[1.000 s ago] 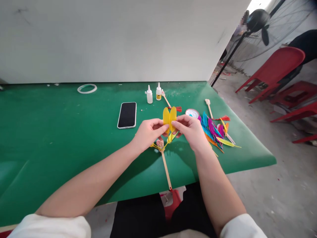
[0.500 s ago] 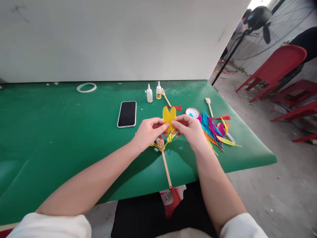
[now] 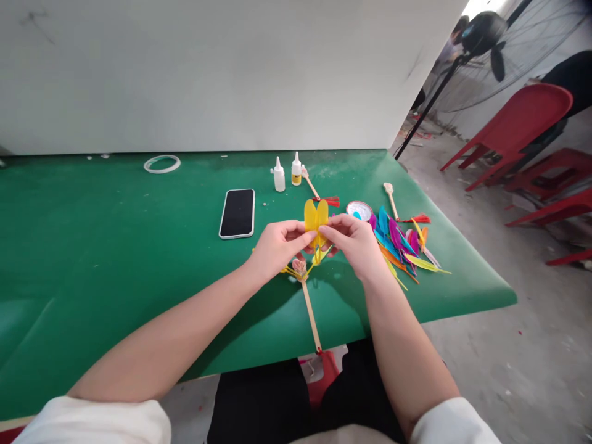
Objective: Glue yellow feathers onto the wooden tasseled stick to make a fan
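Two yellow feathers [image 3: 316,216] stand upright, side by side, pinched at their bases by both hands. My left hand [image 3: 277,248] grips them from the left with thumb and fingers closed. My right hand [image 3: 356,243] pinches them from the right. Just below the hands a thin wooden stick [image 3: 311,314] lies on the green table [image 3: 115,259], its far end bearing a small pinkish knob [image 3: 299,267] with yellow strands. The stick's near end reaches the table's front edge, where a red tassel hangs.
A pile of coloured feathers [image 3: 402,246] lies right of my right hand, by a round white container [image 3: 359,210]. Two small glue bottles [image 3: 287,174], a black phone [image 3: 237,213], a white ring [image 3: 161,163] and two more tasselled sticks [image 3: 393,203] sit farther back. Red chairs [image 3: 518,132] and a fan stand right.
The hands and feathers have hardly moved; only a slight shift of the view.
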A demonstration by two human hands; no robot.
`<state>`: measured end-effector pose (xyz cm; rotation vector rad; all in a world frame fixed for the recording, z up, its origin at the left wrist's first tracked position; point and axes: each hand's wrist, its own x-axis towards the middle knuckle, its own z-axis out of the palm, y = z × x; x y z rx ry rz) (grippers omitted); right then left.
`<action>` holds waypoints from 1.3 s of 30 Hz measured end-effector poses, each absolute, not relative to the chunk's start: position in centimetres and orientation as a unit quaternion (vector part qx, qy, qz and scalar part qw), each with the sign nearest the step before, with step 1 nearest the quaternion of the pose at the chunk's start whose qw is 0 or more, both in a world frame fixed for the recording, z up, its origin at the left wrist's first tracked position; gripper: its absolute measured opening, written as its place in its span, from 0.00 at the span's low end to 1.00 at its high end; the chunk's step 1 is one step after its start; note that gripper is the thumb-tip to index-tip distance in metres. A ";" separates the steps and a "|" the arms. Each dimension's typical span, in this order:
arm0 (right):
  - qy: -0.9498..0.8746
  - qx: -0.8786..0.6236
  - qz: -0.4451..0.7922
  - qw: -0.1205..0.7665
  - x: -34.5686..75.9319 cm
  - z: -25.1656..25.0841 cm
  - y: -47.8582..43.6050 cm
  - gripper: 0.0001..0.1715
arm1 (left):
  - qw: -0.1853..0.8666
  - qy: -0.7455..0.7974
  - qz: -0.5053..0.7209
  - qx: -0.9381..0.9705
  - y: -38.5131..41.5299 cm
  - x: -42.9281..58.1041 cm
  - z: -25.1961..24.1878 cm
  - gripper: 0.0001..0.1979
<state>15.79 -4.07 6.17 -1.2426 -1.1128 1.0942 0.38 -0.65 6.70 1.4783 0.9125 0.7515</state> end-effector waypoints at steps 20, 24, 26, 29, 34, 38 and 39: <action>-0.513 -0.652 0.375 0.414 19.5 5.5 -4.1 0.14 | 0.565 0.398 0.300 0.657 -0.1 0.2 6.3 0.12; -0.562 -0.750 0.227 0.265 21.5 5.1 -4.7 0.12 | 0.540 0.402 0.274 0.687 0.3 0.1 6.1 0.10; -0.571 -0.742 0.208 0.283 21.1 5.4 -4.8 0.15 | 0.520 0.401 0.255 0.710 0.4 0.1 5.8 0.09; -0.604 -0.640 0.312 0.358 18.9 5.8 -4.7 0.18 | 0.500 0.395 0.224 0.738 0.4 0.2 5.3 0.09; -0.614 -0.595 0.363 0.370 16.5 5.1 -4.1 0.13 | 0.466 0.402 0.199 0.763 -0.1 0.0 4.6 0.11; -0.544 -0.619 0.415 0.386 17.2 3.6 -3.7 0.14 | 0.266 0.426 0.244 0.830 -1.5 -1.6 3.8 0.13; -0.523 -0.626 0.422 0.395 17.4 3.3 -3.5 0.14 | 0.201 0.415 0.241 0.854 -2.0 -2.2 3.4 0.14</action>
